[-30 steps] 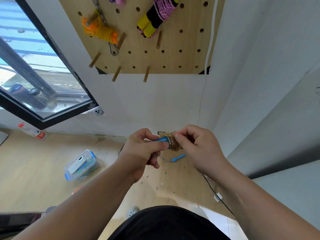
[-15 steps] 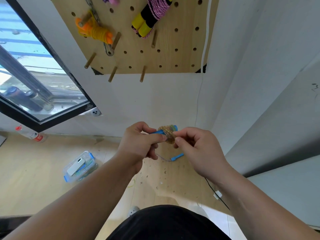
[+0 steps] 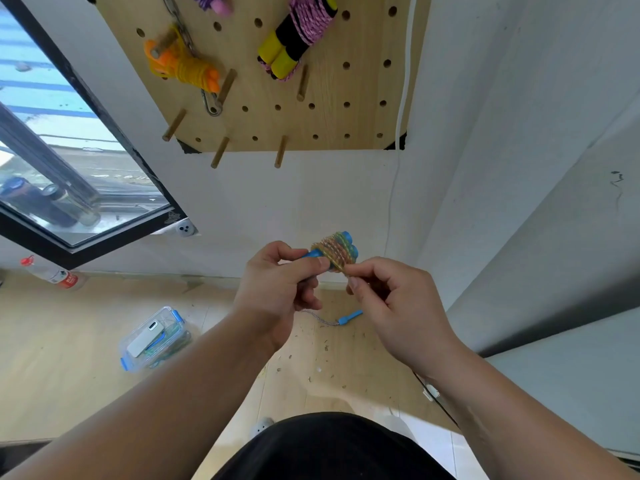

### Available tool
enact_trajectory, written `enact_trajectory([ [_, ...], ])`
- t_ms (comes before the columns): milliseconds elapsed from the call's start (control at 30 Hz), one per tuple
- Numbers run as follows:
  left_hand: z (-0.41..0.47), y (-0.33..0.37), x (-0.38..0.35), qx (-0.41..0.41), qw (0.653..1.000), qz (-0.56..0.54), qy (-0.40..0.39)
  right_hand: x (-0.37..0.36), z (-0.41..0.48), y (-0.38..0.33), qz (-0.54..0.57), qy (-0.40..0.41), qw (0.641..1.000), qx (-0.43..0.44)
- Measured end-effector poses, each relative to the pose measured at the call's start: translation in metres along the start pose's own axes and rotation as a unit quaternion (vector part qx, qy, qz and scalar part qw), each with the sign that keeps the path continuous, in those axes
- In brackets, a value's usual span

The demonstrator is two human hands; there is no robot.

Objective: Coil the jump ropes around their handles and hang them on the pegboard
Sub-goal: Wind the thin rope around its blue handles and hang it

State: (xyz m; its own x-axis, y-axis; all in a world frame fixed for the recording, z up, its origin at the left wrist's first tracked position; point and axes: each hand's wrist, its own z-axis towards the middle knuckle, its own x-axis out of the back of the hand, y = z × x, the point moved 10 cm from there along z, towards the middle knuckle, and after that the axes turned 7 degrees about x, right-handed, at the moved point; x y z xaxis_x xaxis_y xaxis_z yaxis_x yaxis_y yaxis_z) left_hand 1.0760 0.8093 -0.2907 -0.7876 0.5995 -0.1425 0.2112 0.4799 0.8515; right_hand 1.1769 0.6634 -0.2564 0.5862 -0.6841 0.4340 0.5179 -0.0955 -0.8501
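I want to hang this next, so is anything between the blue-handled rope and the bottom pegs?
Nothing visible. The left hand and right hand hold the blue-handled jump rope below the pegboard; only bare wall lies before the free bottom pegs.

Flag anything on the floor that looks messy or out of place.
Small bits of debris lie scattered over the wooden floor. A plastic bottle lies on its side by the wall. A blue-tipped cord lies loose among the debris.

Matt wooden pegboard (image 3: 322, 109), wooden pegs (image 3: 281, 151)
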Motion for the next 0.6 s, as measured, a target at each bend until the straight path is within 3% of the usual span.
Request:
enact_trajectory([
  [200,-0.015,-0.001,-0.015,0.058,0.991,-0.082,-0.092,-0.007,-0.003,0.015,0.133,-0.036,0.989,-0.048],
  [333,-0.024,-0.012,-0.021,0.099,0.978,-0.079,-0.165,-0.018,-0.001,0.015,0.168,-0.138,0.975,-0.044],
  [500,-0.043,-0.020,-0.029,0.134,0.944,-0.016,-0.302,-0.030,0.003,0.023,0.016,-0.338,0.941,-0.025],
  [600,-0.043,-0.031,-0.023,0.134,0.935,0.123,-0.305,-0.035,0.011,0.022,-0.056,-0.404,0.913,0.002],
])
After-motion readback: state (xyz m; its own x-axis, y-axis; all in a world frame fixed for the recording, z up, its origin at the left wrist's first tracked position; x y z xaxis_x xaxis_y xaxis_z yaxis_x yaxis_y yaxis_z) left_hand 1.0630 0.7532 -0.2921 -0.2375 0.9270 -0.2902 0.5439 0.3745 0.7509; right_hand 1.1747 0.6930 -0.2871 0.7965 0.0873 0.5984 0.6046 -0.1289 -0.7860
